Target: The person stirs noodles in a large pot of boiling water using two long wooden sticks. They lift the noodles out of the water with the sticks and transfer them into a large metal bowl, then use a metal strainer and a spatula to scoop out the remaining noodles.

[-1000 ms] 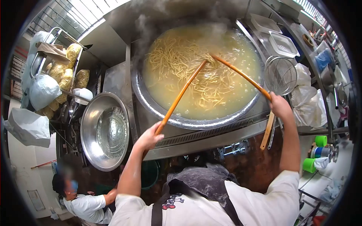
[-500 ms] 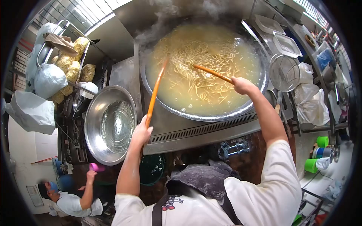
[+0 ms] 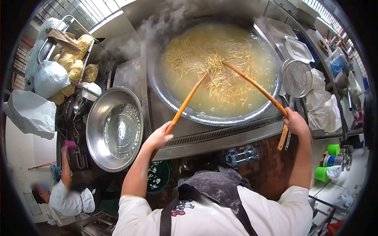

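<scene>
A long wooden stick [image 3: 185, 103] is gripped in my left hand [image 3: 158, 136], below the left front of a large round pan [image 3: 177, 112]. My right hand [image 3: 297, 122] is closed round a second wooden stick [image 3: 256, 85], out past the pan's right front rim. Both far stick ends dip into yellow noodles [image 3: 232, 76] in cloudy, steaming liquid, and lie close together near the pan's middle.
A wide metal basin [image 3: 92, 129] stands left of the pan. Bagged noodles [image 3: 75, 70] fill a rack at upper left. Wire strainers [image 3: 297, 78] hang at the right beside white trays [image 3: 299, 50]. A co-worker [image 3: 71, 198] holds a pink scoop [image 3: 70, 144] at lower left.
My right hand has moved right and down, off the pan. My left hand has shifted slightly right, its stick tip now nearer the middle. The co-worker's arm and pink scoop have moved left and up.
</scene>
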{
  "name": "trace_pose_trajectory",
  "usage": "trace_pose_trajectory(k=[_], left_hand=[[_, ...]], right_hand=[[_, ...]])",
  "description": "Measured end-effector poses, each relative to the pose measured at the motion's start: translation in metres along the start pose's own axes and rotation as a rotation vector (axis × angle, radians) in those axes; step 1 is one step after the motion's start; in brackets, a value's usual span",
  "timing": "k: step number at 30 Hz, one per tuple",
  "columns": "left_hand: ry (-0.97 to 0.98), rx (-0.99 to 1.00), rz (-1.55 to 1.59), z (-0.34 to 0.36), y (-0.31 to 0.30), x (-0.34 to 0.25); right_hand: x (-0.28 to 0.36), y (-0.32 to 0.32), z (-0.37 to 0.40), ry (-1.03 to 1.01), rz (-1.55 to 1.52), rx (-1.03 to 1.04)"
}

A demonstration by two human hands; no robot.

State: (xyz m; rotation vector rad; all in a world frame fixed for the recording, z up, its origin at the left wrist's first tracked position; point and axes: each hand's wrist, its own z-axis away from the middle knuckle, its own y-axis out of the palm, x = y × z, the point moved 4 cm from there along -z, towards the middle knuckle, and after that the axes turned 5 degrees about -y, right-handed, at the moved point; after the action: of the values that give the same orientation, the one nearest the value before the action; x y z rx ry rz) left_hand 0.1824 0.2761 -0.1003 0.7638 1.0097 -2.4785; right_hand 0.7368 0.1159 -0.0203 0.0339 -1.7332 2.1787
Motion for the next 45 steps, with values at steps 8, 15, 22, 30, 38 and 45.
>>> trace_pose_trajectory(k=[8,15,22,30,38,45], left_hand=[[-0.292,-0.221,-0.093,0.072,-0.023,0.056],[-0.088,-0.223,-0.208,-0.064,-0.008,0.001],[-0.041,-0.086,-0.127,-0.054,0.008,-0.028],[0.165,0.04,0.114,-0.006,0.017,0.051],[-0.211,-0.049,0.373,0.179,0.019,0.132],[-0.266,-0.23,0.283,0.158,0.017,0.094]], right_hand=[[0.086,0.116,-0.147,-0.129,-0.234,0.027],[0.068,0.065,-0.088,-0.076,-0.137,0.055],[0.052,-0.018,0.046,-0.014,-0.044,-0.023],[0.071,-0.021,0.009,0.006,0.046,-0.002],[0.101,0.076,-0.093,-0.061,0.006,0.082],[0.173,0.115,-0.143,-0.233,-0.126,0.118]])
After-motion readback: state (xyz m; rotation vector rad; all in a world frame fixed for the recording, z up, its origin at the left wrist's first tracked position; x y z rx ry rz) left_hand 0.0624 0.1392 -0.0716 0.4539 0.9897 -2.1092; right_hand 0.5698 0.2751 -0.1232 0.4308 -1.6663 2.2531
